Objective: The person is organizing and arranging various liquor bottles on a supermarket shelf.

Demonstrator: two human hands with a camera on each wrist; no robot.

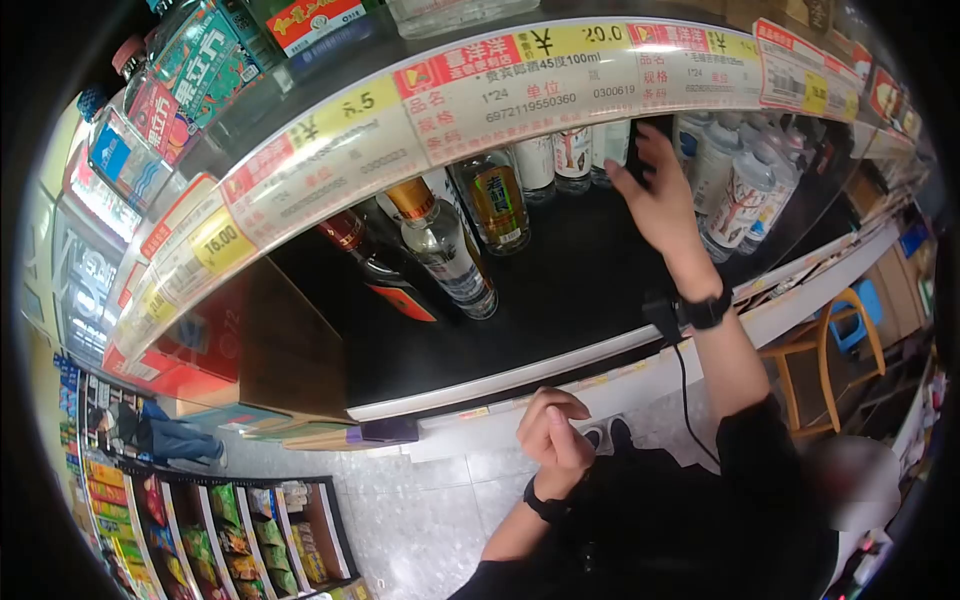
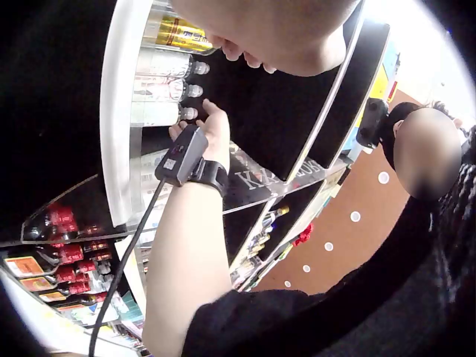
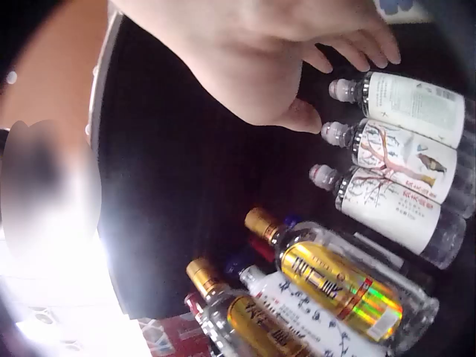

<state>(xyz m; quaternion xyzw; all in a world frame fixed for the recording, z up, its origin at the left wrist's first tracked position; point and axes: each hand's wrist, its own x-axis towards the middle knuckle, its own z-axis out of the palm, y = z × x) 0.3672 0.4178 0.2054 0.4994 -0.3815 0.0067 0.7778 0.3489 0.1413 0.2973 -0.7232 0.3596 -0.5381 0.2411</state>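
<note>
In the head view my right hand (image 1: 660, 200) reaches over the black shelf (image 1: 590, 290), thumb and fingers spread. Nearest to it are three small clear bottles in a row with white labels; the right wrist view shows the end bottle (image 3: 416, 108), the middle bottle (image 3: 405, 160) with a branch-and-bird picture, and a third bottle (image 3: 390, 212). The thumb is close to their caps, and nothing is in the grasp. My left hand (image 1: 555, 435) hangs in front of the shelf edge, fingers loosely curled, holding nothing.
Yellow-labelled bottles (image 3: 342, 290) stand beside the row. More white-labelled bottles (image 1: 735, 200) stand behind a clear divider to the right. A price-tag strip (image 1: 500, 95) curves above the hand. A cable (image 1: 686, 400) trails from the right wrist camera. A wooden chair (image 1: 830, 350) stands right.
</note>
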